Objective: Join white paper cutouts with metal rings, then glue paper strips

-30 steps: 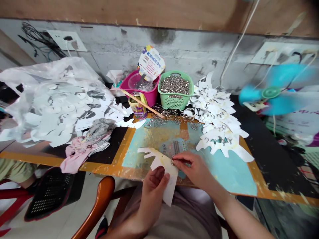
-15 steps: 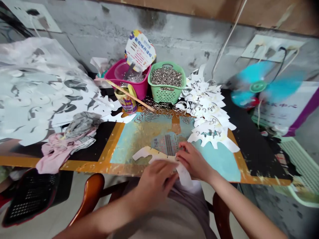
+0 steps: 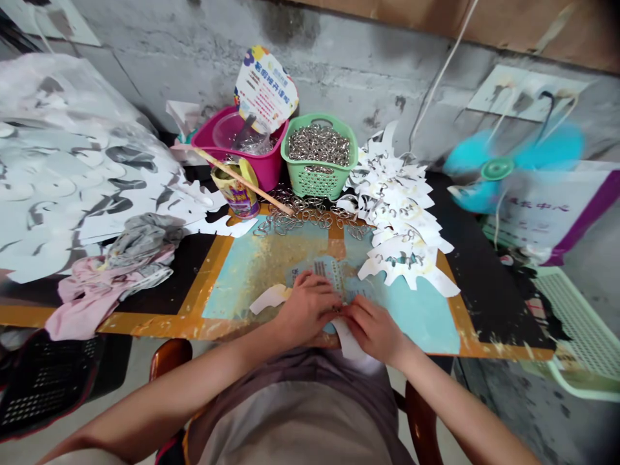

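Note:
My left hand and my right hand meet over the blue-and-orange painted board, both gripping a white paper cut-out. Its toothed end sticks out to the left, and its lower end shows below my right hand at the board's front edge. Between my fingertips sits a small metal ring, mostly hidden by my fingers. A linked chain of metal rings lies on the far side of the board, and a stack of printed cut-outs lies to the right.
A green basket of metal rings and a pink tub stand behind the board. Further items are a paper cup with a wooden stick, crumpled cloths, a large pile of cut-outs under plastic, and a spinning blue fan.
My left hand has moved up onto the paper, closer to my right hand. The cut-out now lies flatter and lower. The whole view has shifted slightly as my head moved.

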Tool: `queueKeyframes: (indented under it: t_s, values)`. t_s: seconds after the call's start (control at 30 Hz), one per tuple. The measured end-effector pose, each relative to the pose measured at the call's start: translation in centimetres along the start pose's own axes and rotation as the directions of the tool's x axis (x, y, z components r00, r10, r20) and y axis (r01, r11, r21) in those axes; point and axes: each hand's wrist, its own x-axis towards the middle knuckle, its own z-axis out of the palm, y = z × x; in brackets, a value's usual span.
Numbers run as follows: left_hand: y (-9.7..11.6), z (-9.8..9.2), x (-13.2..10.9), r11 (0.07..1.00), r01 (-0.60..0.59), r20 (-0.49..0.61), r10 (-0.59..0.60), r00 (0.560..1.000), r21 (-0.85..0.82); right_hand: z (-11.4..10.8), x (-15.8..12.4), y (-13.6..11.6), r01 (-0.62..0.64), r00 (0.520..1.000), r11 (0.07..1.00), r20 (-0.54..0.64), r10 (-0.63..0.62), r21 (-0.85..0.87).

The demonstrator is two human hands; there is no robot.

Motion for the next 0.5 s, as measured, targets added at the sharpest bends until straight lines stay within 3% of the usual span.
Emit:
queueKeyframes:
  t_s: [0.1, 0.3, 0.5]
  values:
    - [0.0, 0.4, -0.4, 0.995, -0.081, -0.056, 0.084, 0.995, 0.057, -1.2, 0.6, 0.1, -0.046, 0.999, 0.990, -0.011, 0.048, 0.136]
    - [1.0, 0.6, -1.0, 0.977, -0.126, -0.136, 0.150, 0.979, 0.171, -1.5, 1.9, 1.4, 0.105, 0.985, 0.992, 0.128, -0.112, 0.066]
    - [0.6, 0.7, -1.0, 0.983, -0.129, -0.173, 0.151, 0.973, 0.132, -1.6, 2.1, 2.4, 0.140, 0.980, 0.989, 0.139, -0.144, 0.036]
